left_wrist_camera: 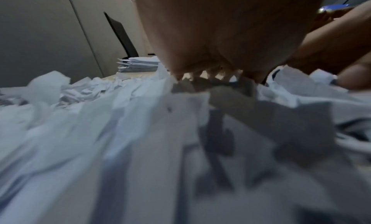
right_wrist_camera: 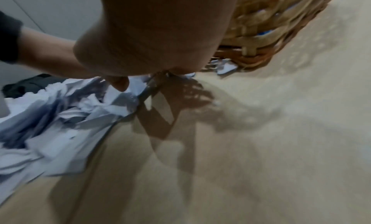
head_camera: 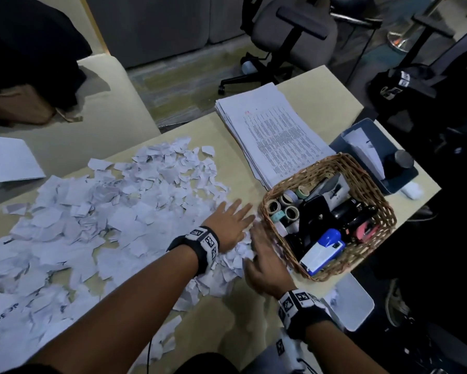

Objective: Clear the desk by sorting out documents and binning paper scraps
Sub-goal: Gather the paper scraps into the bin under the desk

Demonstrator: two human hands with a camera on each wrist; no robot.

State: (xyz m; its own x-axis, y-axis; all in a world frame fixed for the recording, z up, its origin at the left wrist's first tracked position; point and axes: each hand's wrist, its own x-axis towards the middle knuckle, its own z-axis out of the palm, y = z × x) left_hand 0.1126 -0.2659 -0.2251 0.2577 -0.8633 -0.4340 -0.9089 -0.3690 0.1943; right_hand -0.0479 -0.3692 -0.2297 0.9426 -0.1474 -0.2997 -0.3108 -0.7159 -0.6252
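Observation:
Torn white paper scraps (head_camera: 97, 225) cover most of the tan desk (head_camera: 221, 317). My left hand (head_camera: 233, 221) lies flat on the scraps, fingers straight and spread, close to the wicker basket (head_camera: 372, 190). My right hand (head_camera: 262, 256) is blurred; it rests on scraps between the left hand and the basket's left wall, fingers extended. A stack of printed documents (head_camera: 270, 130) lies beyond the basket. In the left wrist view the palm (left_wrist_camera: 220, 36) presses down on scraps (left_wrist_camera: 120, 132). In the right wrist view the palm (right_wrist_camera: 152, 33) sits beside the basket (right_wrist_camera: 267, 28) and the scraps (right_wrist_camera: 60, 116).
The basket holds tape rolls, a stapler (head_camera: 321, 252) and dark tools. A blue tray (head_camera: 372, 155) with paper stands at the right desk edge. A white bin (head_camera: 351, 303) sits below the front right edge. Office chairs (head_camera: 289, 36) stand beyond the desk.

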